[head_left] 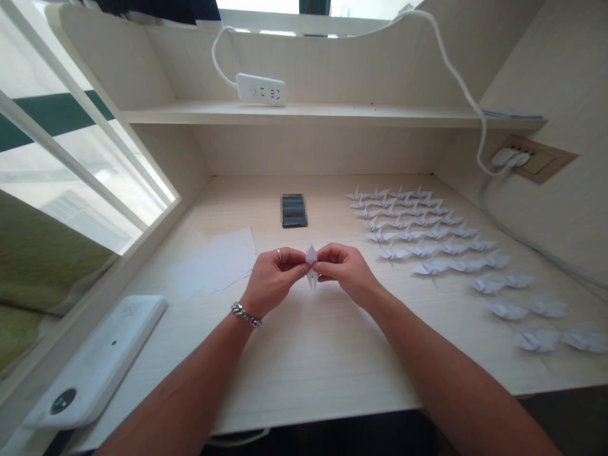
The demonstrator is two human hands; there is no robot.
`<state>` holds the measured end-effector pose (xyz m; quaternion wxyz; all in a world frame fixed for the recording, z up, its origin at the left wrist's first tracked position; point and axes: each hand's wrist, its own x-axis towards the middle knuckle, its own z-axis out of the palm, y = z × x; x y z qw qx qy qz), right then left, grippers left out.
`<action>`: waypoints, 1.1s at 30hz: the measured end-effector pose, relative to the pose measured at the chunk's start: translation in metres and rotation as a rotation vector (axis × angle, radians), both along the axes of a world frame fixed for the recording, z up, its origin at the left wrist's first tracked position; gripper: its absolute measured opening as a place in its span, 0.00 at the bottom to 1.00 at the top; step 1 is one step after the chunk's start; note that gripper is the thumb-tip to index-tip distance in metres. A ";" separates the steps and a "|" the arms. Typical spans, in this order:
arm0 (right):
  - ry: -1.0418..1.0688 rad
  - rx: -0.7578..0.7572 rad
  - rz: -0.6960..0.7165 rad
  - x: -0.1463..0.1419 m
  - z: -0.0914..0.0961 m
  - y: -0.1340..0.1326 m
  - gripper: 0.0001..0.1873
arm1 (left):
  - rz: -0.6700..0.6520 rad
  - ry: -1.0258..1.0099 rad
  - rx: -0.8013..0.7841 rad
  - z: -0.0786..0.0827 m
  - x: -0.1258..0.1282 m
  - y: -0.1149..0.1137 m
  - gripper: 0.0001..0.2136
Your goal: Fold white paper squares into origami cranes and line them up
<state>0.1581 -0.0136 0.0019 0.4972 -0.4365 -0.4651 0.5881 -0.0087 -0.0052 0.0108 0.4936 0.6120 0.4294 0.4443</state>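
Observation:
Between my two hands, over the middle of the desk, is a folded piece of white paper (311,254), a narrow pointed diamond standing lengthwise with a split lower end. My left hand (278,275), with a ring and a chain bracelet, pinches its left side between thumb and fingers. From the other side my right hand (346,269) pinches it the same way, and the fingertips of both hands nearly meet at its middle. Sheets of white paper (221,259) lie overlapping to the left of my left hand. Rows of folded paper cranes (418,231) stand to the right of my right hand.
A dark phone-like object (293,211), blurred out, lies behind my hands. A long white device (99,361) sits at the desk's left front. On the shelf (332,114) rests a power strip (260,89); its white cable runs to a wall socket (541,158) at right.

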 end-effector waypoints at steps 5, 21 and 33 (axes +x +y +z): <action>0.118 -0.037 0.013 0.000 0.001 0.000 0.08 | 0.009 0.009 0.000 0.004 0.000 -0.001 0.04; 0.009 0.031 0.013 0.000 0.000 0.000 0.11 | 0.021 0.065 0.054 0.000 -0.001 0.001 0.04; -0.048 0.081 -0.023 0.000 -0.008 0.004 0.16 | 0.023 -0.003 -0.060 -0.007 -0.002 0.007 0.09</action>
